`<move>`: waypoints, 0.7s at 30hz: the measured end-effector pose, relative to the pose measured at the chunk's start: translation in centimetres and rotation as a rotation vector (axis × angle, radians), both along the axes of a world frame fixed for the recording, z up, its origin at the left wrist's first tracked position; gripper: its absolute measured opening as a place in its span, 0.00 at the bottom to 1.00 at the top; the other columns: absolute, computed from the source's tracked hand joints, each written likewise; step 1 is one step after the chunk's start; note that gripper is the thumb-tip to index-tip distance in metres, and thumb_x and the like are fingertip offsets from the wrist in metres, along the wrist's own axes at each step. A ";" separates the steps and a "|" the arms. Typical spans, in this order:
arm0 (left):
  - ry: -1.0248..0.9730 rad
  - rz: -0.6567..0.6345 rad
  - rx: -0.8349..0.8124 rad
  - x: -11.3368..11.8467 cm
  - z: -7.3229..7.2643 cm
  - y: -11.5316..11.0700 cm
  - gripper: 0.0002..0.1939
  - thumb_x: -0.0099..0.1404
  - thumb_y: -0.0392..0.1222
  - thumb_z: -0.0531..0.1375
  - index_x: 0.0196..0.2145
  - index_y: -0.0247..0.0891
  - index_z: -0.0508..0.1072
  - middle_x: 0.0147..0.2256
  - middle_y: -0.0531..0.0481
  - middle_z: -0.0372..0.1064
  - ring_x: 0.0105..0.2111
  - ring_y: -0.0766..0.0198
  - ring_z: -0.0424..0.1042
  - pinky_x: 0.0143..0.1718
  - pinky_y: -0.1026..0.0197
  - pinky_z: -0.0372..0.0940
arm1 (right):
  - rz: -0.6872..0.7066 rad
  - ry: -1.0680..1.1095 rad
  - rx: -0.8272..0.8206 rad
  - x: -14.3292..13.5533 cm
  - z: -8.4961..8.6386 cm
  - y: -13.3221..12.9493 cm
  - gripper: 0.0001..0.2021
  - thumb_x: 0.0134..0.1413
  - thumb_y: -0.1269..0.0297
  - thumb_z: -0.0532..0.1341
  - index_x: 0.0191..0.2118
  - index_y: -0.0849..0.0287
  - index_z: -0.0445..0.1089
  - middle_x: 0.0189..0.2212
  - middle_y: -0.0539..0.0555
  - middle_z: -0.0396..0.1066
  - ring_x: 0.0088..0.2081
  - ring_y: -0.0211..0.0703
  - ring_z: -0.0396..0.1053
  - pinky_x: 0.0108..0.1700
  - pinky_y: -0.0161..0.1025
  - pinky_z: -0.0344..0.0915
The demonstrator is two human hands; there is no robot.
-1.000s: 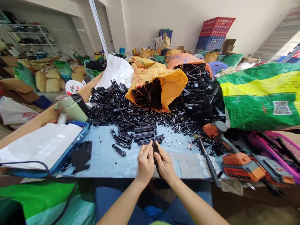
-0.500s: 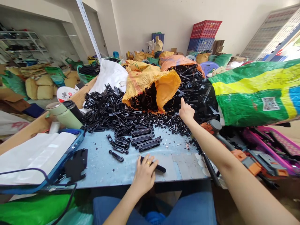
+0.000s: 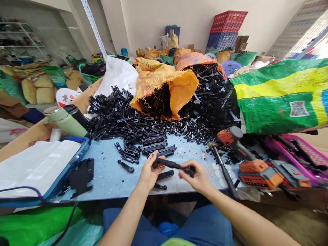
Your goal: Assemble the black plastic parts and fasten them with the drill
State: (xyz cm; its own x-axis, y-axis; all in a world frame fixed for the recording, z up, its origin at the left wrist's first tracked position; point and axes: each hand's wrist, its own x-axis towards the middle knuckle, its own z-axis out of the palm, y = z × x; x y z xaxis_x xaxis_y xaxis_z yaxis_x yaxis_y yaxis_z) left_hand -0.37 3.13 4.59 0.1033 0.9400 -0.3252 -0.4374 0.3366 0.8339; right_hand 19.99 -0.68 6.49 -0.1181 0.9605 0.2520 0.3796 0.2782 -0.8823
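Observation:
A long black plastic arm piece [image 3: 170,163] is held level above the front of the blue table [image 3: 107,181]. My left hand [image 3: 149,172] is closed on its left end, and my right hand [image 3: 196,176] grips the right end, partly covering it. Beneath, a flat black bar [image 3: 165,175] and a smaller black piece [image 3: 161,186] lie on the table. Just beyond my hands rests a row of black arm pieces [image 3: 155,145]. Short black links [image 3: 129,155] lie to the left of the row.
An orange and grey cordless drill [image 3: 252,167] and a hammer [image 3: 227,174] lie at right. Behind are heaped black parts [image 3: 112,116], loose screws [image 3: 187,131] and an open yellow sack [image 3: 164,85]. A blue tray [image 3: 84,150] and green flask [image 3: 66,123] stand left.
My right hand has come back from pointing near the sacks and now grips the arm piece. My left hand has lifted from the bar on the table to hold the other end.

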 end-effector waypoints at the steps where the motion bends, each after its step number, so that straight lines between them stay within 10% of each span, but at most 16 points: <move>1: -0.005 0.037 -0.021 0.3 0.1 0.0 0.22 0.55 0.49 0.61 0.46 0.38 0.66 0.32 0.50 0.67 0.30 0.65 0.69 0.30 0.63 0.65 | 0.163 0.073 -0.155 -0.1 0.1 -0.5 0.19 0.52 0.48 0.57 0.41 0.58 0.65 0.31 0.55 0.72 0.34 0.44 0.71 0.37 0.40 0.65; 6: 0.289 -0.050 0.292 1.6 0.0 -1.6 0.18 0.59 0.47 0.58 0.45 0.40 0.65 0.32 0.52 0.66 0.30 0.67 0.67 0.31 0.64 0.65 | 0.595 0.153 -0.704 1.5 1.0 0.6 0.31 0.57 0.40 0.40 0.54 0.59 0.57 0.32 0.55 0.72 0.27 0.41 0.70 0.33 0.40 0.65; 10: 0.605 -0.253 0.527 1.2 -0.7 -1.8 0.21 0.68 0.48 0.43 0.57 0.42 0.55 0.45 0.45 0.65 0.44 0.60 0.66 0.45 0.55 0.62 | 0.555 -0.340 -0.421 2.6 0.6 0.7 0.24 0.60 0.46 0.44 0.45 0.58 0.67 0.31 0.53 0.71 0.31 0.41 0.69 0.36 0.37 0.63; 15: 1.267 -0.661 0.780 0.5 -1.4 -1.4 0.15 0.66 0.44 0.49 0.47 0.39 0.66 0.44 0.44 0.66 0.48 0.54 0.62 0.48 0.51 0.58 | 0.527 -0.871 -0.087 3.3 -1.4 0.0 0.18 0.59 0.50 0.50 0.40 0.58 0.67 0.35 0.55 0.70 0.36 0.43 0.68 0.37 0.36 0.59; 21: 1.444 -0.651 0.879 1.3 -1.5 -2.8 0.26 0.51 0.57 0.62 0.42 0.38 0.63 0.39 0.44 0.65 0.42 0.51 0.64 0.43 0.51 0.60 | 0.391 -1.084 0.012 2.2 -2.1 -1.0 0.15 0.60 0.51 0.50 0.37 0.57 0.64 0.34 0.53 0.67 0.32 0.41 0.67 0.31 0.35 0.54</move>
State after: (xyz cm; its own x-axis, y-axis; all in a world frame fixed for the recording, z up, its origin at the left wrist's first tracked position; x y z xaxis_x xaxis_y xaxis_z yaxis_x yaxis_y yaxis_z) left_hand 0.90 0.33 3.11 0.6018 0.7980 0.0326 0.7213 -0.5606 0.4067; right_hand 22.19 -1.66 4.41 -0.5677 0.8085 -0.1552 0.8227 0.5505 -0.1417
